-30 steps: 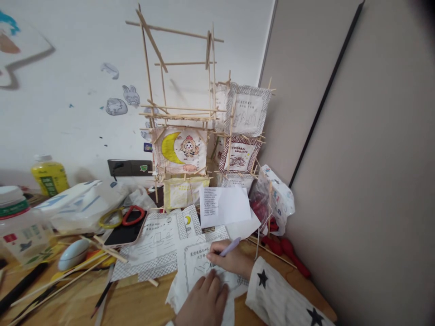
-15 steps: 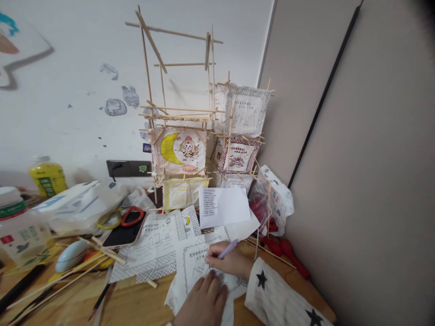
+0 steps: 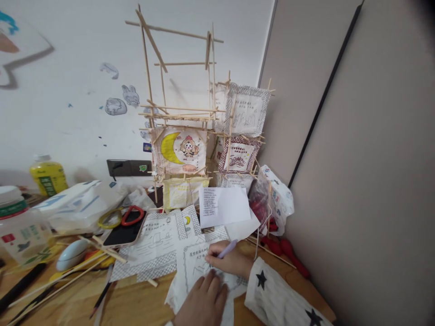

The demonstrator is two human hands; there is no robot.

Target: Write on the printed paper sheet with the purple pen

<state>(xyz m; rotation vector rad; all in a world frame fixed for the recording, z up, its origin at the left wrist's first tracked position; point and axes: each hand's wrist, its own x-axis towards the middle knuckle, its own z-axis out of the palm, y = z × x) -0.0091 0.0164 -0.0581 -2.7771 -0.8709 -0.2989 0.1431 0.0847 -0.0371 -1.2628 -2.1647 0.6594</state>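
Observation:
My right hand (image 3: 226, 260) grips a light purple pen (image 3: 228, 249), its tip hidden behind the fingers, over a thin white sheet of paper (image 3: 183, 287). That sheet bears a patterned border, handwritten characters and line-drawn hills. Flat on its lower part lies my left hand (image 3: 204, 301), fingers stretched out and holding nothing. Left of the hands are finished-looking ink drawings, one a sailboat drawing (image 3: 158, 240) with a cross-hatched edge. Just beyond the hands, a white page with printed or written lines (image 3: 226, 207) leans against the stick frame.
A tall wooden stick frame (image 3: 180, 115) with drawn panels stands at the back. Leftward lie scissors (image 3: 132, 216), a phone (image 3: 124, 232), a light blue mouse-like object (image 3: 72, 255), loose sticks (image 3: 64, 280) and bottles (image 3: 49, 175). A plastic bag (image 3: 275, 199) and red object (image 3: 288, 253) sit right.
Nearly everything stays in place. My right hand and the pen hold almost the same position on the sheet, and my left hand remains flat.

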